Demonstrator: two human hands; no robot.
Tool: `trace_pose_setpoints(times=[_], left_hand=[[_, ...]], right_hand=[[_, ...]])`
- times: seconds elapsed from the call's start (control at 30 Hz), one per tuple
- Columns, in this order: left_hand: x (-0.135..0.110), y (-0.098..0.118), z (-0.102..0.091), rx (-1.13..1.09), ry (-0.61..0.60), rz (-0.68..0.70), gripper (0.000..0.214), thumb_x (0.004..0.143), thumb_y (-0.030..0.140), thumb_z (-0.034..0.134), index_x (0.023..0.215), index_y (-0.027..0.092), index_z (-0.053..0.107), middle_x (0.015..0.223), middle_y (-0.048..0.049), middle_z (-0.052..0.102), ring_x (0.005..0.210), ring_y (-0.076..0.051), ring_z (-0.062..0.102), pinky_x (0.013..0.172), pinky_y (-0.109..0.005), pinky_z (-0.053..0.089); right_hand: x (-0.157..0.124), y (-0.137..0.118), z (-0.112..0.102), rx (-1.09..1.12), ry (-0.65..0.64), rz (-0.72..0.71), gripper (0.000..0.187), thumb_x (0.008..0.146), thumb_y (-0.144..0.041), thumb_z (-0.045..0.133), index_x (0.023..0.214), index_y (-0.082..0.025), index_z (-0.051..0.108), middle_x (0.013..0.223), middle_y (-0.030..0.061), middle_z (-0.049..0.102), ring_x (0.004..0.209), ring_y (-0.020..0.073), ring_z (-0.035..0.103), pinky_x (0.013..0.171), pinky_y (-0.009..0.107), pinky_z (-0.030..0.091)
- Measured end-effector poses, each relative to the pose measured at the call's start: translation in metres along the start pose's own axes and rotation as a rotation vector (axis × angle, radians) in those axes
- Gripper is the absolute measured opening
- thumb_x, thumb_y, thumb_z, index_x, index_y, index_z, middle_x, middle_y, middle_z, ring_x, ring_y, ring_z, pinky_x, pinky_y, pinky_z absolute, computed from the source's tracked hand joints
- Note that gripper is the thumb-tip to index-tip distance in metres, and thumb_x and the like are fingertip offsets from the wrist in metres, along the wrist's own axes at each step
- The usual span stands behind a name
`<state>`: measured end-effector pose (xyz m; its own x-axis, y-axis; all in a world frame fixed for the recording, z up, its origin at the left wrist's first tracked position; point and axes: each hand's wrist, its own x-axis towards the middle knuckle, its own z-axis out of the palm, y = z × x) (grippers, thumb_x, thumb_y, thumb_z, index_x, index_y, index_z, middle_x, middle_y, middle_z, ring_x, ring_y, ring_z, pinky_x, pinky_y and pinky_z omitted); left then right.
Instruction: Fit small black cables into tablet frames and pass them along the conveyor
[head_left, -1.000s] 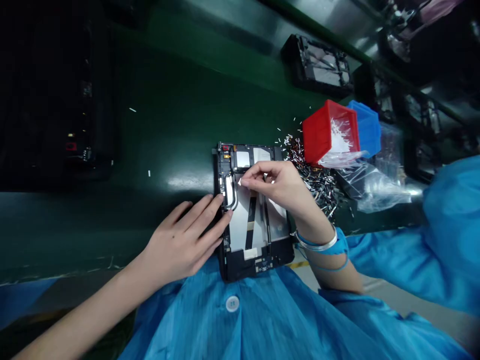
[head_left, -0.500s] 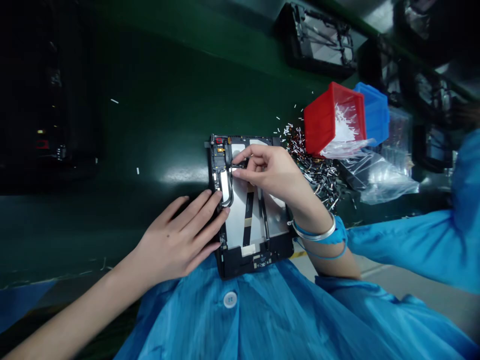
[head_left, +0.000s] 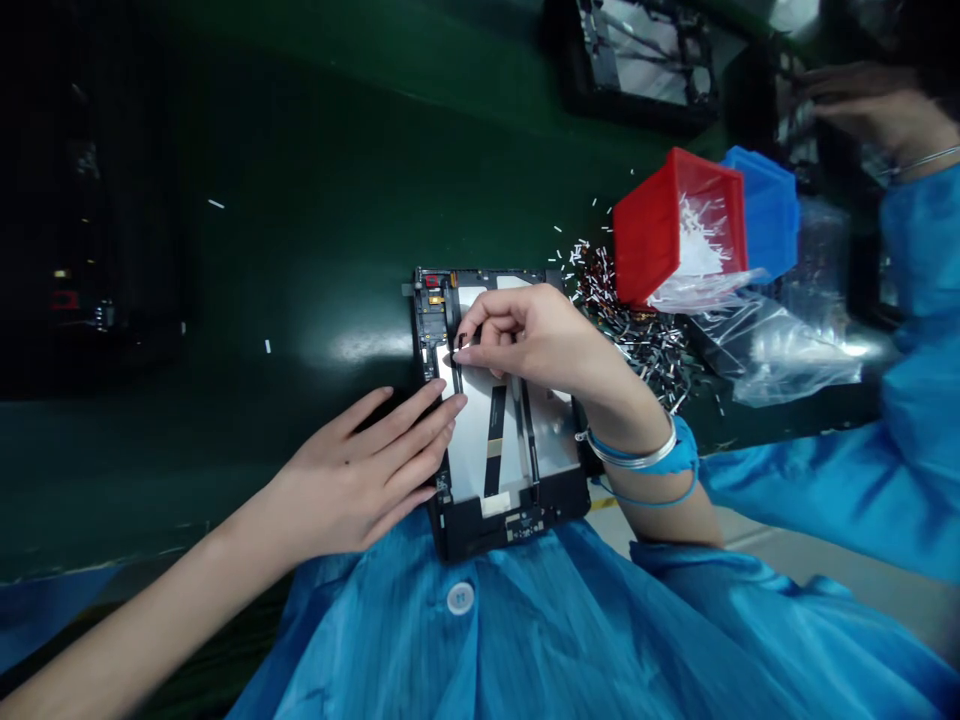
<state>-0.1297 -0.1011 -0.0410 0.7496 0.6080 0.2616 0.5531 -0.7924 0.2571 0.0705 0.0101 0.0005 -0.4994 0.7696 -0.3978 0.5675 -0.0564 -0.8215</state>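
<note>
Now my right hand [head_left: 553, 342] has slid a bit closer to the left edge of the open tablet [head_left: 553, 440], and another person's hand [head_left: 896, 118] shows more by the far edge of the table [head_left: 322, 200]. My right thumb and finger are nearly together at a black cable [head_left: 457, 376]; I can't tell if they pinch it. My left hand [head_left: 356, 480] lies spread, tips touching the tablet, at the table's near edge.

One foreground device [head_left: 469, 460], one red bin [head_left: 643, 232], one blue bin [head_left: 772, 215].
</note>
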Motion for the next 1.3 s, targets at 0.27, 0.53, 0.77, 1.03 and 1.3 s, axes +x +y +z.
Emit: trace_pose_setpoints(times=[0.27, 0.53, 0.77, 1.03, 1.3], left_hand=[[0.001, 0.0, 0.0, -0.029, -0.003, -0.016, 0.041, 0.097, 0.034, 0.038, 0.124, 0.012, 0.059, 0.141, -0.0088, 0.051, 0.137, -0.025, 0.039, 0.114, -0.041, 0.026], [0.002, 0.0, 0.0, -0.062, 0.023, -0.022, 0.041, 0.097, 0.031, 0.037, 0.124, 0.01, 0.059, 0.139, -0.0095, 0.053, 0.135, -0.025, 0.043, 0.113, -0.042, 0.029], [0.005, 0.0, -0.004, -0.008, 0.031, 0.002, 0.041, 0.097, 0.029, 0.035, 0.119, 0.011, 0.064, 0.135, -0.0091, 0.057, 0.129, -0.027, 0.05, 0.103, -0.043, 0.042], [0.03, -0.006, -0.007, 0.107, 0.091, -0.042, 0.038, 0.096, 0.029, 0.042, 0.118, 0.004, 0.061, 0.125, -0.016, 0.064, 0.118, -0.032, 0.058, 0.097, -0.047, 0.045], [0.009, 0.02, -0.003, -0.132, 0.272, -0.509, 0.055, 0.09, 0.021, 0.049, 0.143, 0.019, 0.037, 0.142, -0.0128, 0.049, 0.132, -0.031, 0.045, 0.104, -0.051, 0.042]], right_hand=[[0.001, 0.005, -0.001, 0.018, -0.016, -0.029, 0.012, 0.074, -0.015, 0.068, 0.067, -0.014, 0.06, 0.048, -0.0073, 0.051, 0.045, 0.005, 0.044, 0.049, 0.023, 0.033], [-0.002, 0.004, 0.007, -0.146, 0.121, -0.069, 0.01, 0.076, -0.014, 0.067, 0.068, -0.014, 0.061, 0.051, -0.0072, 0.05, 0.051, 0.0061, 0.043, 0.058, 0.026, 0.033], [-0.006, 0.005, 0.012, -0.208, 0.166, -0.085, 0.009, 0.077, -0.015, 0.067, 0.071, -0.015, 0.061, 0.055, -0.006, 0.053, 0.055, 0.0074, 0.046, 0.059, 0.025, 0.032], [-0.019, 0.006, 0.012, -0.258, 0.463, -0.207, 0.008, 0.084, -0.019, 0.062, 0.091, -0.017, 0.065, 0.056, -0.0069, 0.049, 0.051, 0.008, 0.042, 0.056, 0.024, 0.033], [-0.097, 0.041, -0.009, -0.528, 0.694, 0.096, 0.024, 0.088, -0.043, 0.056, 0.085, -0.021, 0.064, 0.05, -0.0045, 0.051, 0.046, 0.0122, 0.047, 0.05, 0.025, 0.031]])
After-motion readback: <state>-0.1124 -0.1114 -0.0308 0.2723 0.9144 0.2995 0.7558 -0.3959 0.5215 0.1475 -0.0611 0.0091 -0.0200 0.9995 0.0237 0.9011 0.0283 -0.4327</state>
